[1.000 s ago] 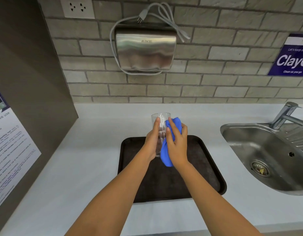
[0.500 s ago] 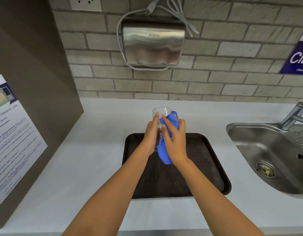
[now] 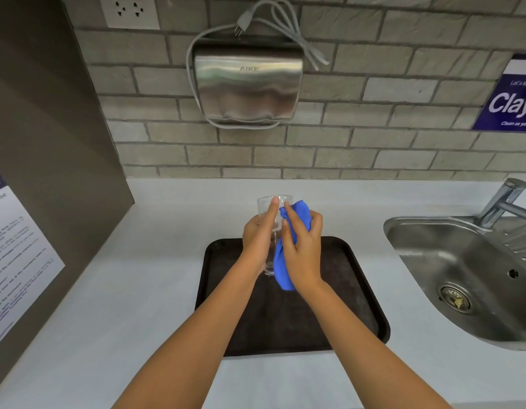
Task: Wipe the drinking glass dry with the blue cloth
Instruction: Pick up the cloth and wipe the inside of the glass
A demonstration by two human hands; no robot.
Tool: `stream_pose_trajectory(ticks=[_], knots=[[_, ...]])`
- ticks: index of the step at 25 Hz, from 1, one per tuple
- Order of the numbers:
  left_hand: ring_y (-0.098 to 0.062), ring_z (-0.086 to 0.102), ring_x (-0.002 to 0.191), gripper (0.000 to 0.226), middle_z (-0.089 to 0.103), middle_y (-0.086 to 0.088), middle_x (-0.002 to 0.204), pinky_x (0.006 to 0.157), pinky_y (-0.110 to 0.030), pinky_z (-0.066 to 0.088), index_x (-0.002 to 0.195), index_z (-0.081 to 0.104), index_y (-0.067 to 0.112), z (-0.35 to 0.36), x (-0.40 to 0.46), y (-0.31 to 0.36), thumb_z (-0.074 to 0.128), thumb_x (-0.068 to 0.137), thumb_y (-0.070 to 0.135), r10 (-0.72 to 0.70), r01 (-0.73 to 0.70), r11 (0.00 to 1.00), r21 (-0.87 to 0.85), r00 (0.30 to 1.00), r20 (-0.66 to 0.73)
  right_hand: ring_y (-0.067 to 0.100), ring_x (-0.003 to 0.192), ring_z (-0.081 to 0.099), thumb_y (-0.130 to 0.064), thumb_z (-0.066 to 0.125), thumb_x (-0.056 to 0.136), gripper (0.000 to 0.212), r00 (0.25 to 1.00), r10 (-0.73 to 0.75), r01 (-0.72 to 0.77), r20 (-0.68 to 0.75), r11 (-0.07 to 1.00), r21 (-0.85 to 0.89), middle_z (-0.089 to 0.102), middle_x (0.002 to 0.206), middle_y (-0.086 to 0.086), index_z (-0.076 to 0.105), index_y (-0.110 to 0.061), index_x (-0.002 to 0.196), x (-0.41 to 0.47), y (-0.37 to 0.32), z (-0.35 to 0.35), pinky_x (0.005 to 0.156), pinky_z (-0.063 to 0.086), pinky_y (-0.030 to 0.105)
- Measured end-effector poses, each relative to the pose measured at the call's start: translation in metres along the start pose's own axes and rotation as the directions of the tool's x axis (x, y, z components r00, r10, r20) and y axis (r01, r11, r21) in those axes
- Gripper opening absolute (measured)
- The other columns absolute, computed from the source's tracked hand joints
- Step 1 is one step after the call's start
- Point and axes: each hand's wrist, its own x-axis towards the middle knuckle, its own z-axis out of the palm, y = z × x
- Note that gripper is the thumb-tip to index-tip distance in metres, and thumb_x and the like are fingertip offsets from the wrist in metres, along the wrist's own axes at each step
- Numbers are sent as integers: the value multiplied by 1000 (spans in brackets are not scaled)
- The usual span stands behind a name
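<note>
A clear drinking glass (image 3: pixel 266 206) stands upright in the air above the far edge of a dark tray (image 3: pixel 353 296). My left hand (image 3: pixel 257 239) wraps its left side, fingers reaching the rim. My right hand (image 3: pixel 301 246) presses a bunched blue cloth (image 3: pixel 301 214) against the glass's right side. The cloth's tail (image 3: pixel 282 270) hangs down below the palm. Most of the glass's body is hidden behind both hands.
The tray lies on a white counter (image 3: pixel 137 276). A steel sink (image 3: pixel 468 276) with a tap (image 3: pixel 500 205) is at the right. A steel hand dryer (image 3: pixel 248 87) hangs on the brick wall. A dark panel (image 3: pixel 49 128) with a paper notice stands at the left.
My right hand and the cloth have shifted slightly along the glass's right side, with more cloth bunched near the rim. The camera view has tilted a little upward and rightward.
</note>
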Motion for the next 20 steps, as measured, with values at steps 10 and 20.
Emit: stream_pose_trajectory(ticks=[10,20], knots=[[-27,75,92,60,78,-13,96,79,-37,59,115,72,8,31,10,-12,62,86,60,-49,63,971,-232,997,64,-5,112,53,-30,48,99,34,988,125,-137,87,978,158,45,122,-25,55,-27,132,13,1,-38,89,46,10],[-28,75,100,80,78,-16,107,92,-44,59,113,74,12,50,18,-17,62,70,77,-80,84,982,-167,996,30,-22,109,47,-26,46,101,35,974,205,-220,91,952,211,46,131,-10,54,-25,134,38,13,-52,88,39,-1]])
